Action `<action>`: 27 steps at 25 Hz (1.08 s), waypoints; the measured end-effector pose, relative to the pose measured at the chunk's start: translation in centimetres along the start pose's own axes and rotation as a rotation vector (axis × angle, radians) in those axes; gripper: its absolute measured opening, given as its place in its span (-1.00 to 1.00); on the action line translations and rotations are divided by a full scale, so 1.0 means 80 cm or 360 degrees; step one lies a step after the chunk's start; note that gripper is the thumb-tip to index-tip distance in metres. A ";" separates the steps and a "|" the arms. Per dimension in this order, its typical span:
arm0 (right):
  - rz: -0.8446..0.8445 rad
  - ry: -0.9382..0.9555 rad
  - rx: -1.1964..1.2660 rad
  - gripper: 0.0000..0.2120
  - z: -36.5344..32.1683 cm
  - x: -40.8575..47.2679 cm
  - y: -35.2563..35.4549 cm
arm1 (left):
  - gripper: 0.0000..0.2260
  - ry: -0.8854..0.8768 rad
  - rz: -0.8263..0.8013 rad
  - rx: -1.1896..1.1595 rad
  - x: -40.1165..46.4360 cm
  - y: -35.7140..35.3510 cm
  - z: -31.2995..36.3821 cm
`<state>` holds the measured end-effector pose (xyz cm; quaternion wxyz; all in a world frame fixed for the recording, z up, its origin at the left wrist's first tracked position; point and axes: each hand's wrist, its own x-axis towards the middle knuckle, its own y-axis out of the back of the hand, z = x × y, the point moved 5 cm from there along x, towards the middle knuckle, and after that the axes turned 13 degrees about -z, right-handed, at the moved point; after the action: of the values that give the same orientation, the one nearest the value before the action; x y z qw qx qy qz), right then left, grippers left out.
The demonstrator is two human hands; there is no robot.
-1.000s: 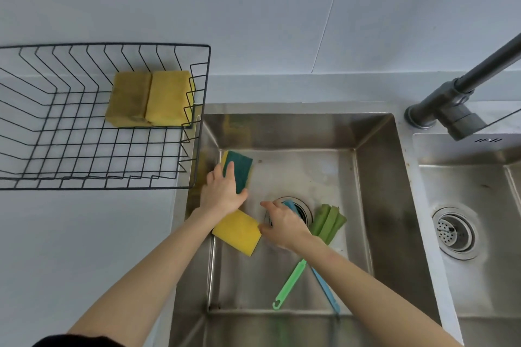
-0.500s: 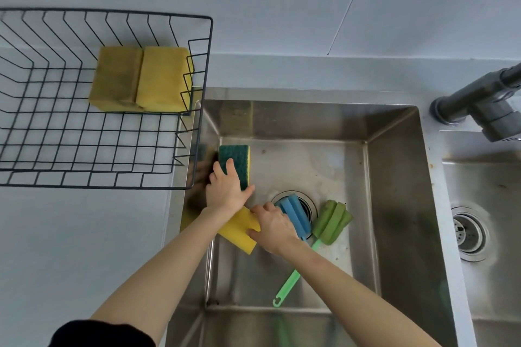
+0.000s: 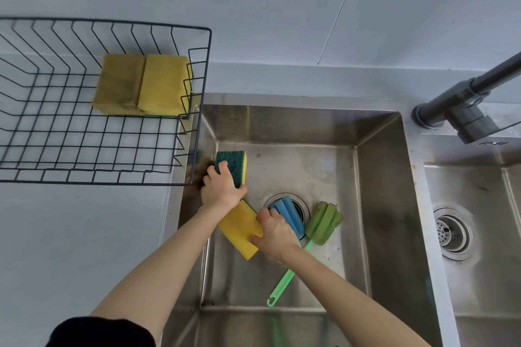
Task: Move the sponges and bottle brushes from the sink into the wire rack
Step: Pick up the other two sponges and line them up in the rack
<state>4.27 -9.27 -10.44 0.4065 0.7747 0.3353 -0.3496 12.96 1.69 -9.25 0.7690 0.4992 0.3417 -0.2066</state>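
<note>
Sink (image 3: 375,155) is the ref. Wire rack (image 3: 197,110) sits just left of it w/ 2 yellow sponges (image 3: 143,84) in already. Inside sink: blue brush (image 3: 289,212) and green brush (image 3: 324,222) over the drain, heads touching, green handle running toward near wall. Yellow sponge (image 3: 239,229) left of drain, right hand (image 3: 277,236) fingers curled on its edge. Green-top sponge (image 3: 232,164) at sink's left wall, left hand (image 3: 222,187) clamped on it. Sponges prob light, soft, maybe wet: pinch long sides. Brushes: grab the stiff handles.
</note>
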 end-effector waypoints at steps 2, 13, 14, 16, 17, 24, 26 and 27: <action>0.0046 -0.0008 0.0026 -0.56 0.004 -0.010 0.004 | -0.39 -0.0014 -0.0015 -0.0004 -0.011 0.003 0.001; 0.0314 -0.0134 0.0180 -0.56 0.044 -0.086 0.007 | -0.40 -0.0021 -0.0118 -0.0280 -0.091 -0.008 -0.015; 0.0351 -0.0153 0.0236 -0.56 0.047 -0.093 0.008 | -0.42 -0.0041 -0.0130 -0.0359 -0.099 -0.009 -0.016; 0.0426 -0.0174 0.0369 -0.56 0.050 -0.106 0.011 | -0.47 -0.0125 -0.0155 -0.0518 -0.117 -0.010 -0.015; 0.0470 -0.0178 0.0427 -0.56 0.050 -0.112 0.014 | -0.49 -0.0180 -0.0169 -0.0593 -0.127 -0.011 -0.014; 0.0707 -0.0107 0.0766 -0.53 0.039 -0.147 0.038 | -0.61 -0.0380 -0.0316 -0.1190 -0.177 -0.012 -0.020; 0.0723 -0.0036 0.0879 -0.53 0.031 -0.157 0.040 | -0.62 -0.0392 -0.0386 -0.1306 -0.187 -0.011 -0.020; 0.0728 0.0005 0.0915 -0.53 0.027 -0.162 0.041 | -0.61 -0.0406 -0.0401 -0.1330 -0.191 -0.010 -0.019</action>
<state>-0.55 -15.62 0.51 0.2394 0.9127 0.0421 -0.3284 1.55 2.40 1.05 0.9093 0.0710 0.3565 -0.2027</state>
